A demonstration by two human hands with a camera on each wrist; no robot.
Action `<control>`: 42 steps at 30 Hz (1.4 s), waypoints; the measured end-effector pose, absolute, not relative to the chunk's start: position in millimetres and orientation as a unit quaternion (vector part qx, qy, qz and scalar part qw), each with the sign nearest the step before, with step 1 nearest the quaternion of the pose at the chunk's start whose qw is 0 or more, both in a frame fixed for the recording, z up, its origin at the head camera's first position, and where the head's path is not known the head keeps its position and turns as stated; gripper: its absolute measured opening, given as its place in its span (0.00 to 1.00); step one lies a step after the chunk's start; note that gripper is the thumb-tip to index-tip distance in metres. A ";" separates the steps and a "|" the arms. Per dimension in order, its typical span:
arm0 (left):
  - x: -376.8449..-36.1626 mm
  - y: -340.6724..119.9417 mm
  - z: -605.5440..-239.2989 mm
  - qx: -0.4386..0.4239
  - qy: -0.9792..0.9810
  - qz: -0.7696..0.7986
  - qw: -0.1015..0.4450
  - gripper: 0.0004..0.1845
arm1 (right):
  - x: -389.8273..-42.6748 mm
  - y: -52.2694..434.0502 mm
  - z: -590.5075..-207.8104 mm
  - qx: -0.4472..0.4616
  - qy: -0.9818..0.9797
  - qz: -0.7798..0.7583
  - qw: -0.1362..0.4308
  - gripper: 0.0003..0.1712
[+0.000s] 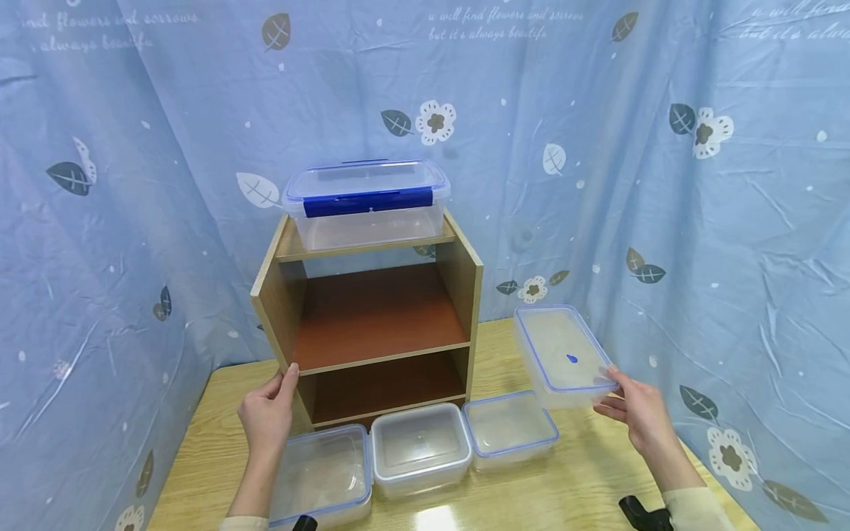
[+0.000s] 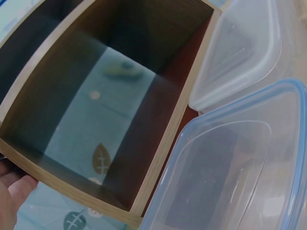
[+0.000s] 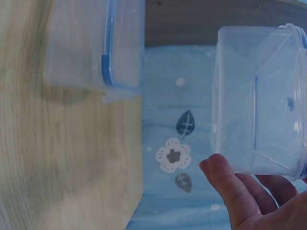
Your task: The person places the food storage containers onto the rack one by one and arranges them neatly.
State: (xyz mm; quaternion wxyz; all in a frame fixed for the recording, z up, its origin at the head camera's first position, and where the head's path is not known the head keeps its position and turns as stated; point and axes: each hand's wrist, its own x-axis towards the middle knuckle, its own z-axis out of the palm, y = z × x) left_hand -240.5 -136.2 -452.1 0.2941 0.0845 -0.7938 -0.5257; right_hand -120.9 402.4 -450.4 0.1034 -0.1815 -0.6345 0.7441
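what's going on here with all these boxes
A person's right hand holds a clear lidded container up off the table. Their left hand grips the side edge of a wooden shelf. Three more containers stand on the table in front of the shelf, and a larger box sits on top of it.

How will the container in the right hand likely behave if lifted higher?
The container is probably light for its size: its clear walls show no contents. Its straight sides suggest fairly stiff plastic. It may tip, as the right hand grips only one end.
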 end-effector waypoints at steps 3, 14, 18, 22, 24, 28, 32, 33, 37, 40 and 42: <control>-242.2 -136.0 -453.6 0.085 -0.792 -0.528 0.294 0.18 | -116.7 399.8 -449.8 -0.184 -0.644 0.735 0.105 0.13; -242.1 -136.4 -453.4 0.080 -0.789 -0.531 0.299 0.18 | -103.2 386.2 -444.6 -0.173 -0.637 0.746 0.092 0.14; -242.9 -136.9 -454.6 0.083 -0.790 -0.529 0.298 0.18 | -99.9 378.5 -442.0 -0.178 -0.641 0.742 0.088 0.15; -244.6 -137.3 -456.7 0.086 -0.791 -0.527 0.298 0.18 | -97.1 370.3 -439.5 -0.174 -0.646 0.737 0.093 0.14; -245.7 -137.7 -457.6 0.087 -0.791 -0.527 0.298 0.18 | -95.8 366.0 -438.6 -0.168 -0.647 0.737 0.097 0.14; -246.8 -138.6 -458.0 0.089 -0.789 -0.527 0.303 0.18 | -94.6 357.8 -437.4 -0.149 -0.649 0.739 0.102 0.15; -247.5 -139.5 -457.5 0.090 -0.789 -0.525 0.306 0.18 | -95.0 352.1 -435.4 -0.142 -0.653 0.737 0.101 0.16; -247.7 -139.5 -457.2 0.089 -0.789 -0.524 0.307 0.18 | -94.8 351.2 -434.5 -0.143 -0.655 0.736 0.100 0.16; -248.0 -138.8 -457.1 0.085 -0.790 -0.522 0.312 0.17 | -90.1 348.0 -432.2 -0.135 -0.657 0.735 0.097 0.16; -248.0 -138.4 -457.7 0.083 -0.789 -0.523 0.311 0.17 | -84.1 344.8 -432.5 -0.127 -0.660 0.734 0.096 0.16; -248.1 -138.6 -458.1 0.082 -0.790 -0.524 0.307 0.18 | -80.9 342.6 -432.9 -0.129 -0.662 0.732 0.096 0.17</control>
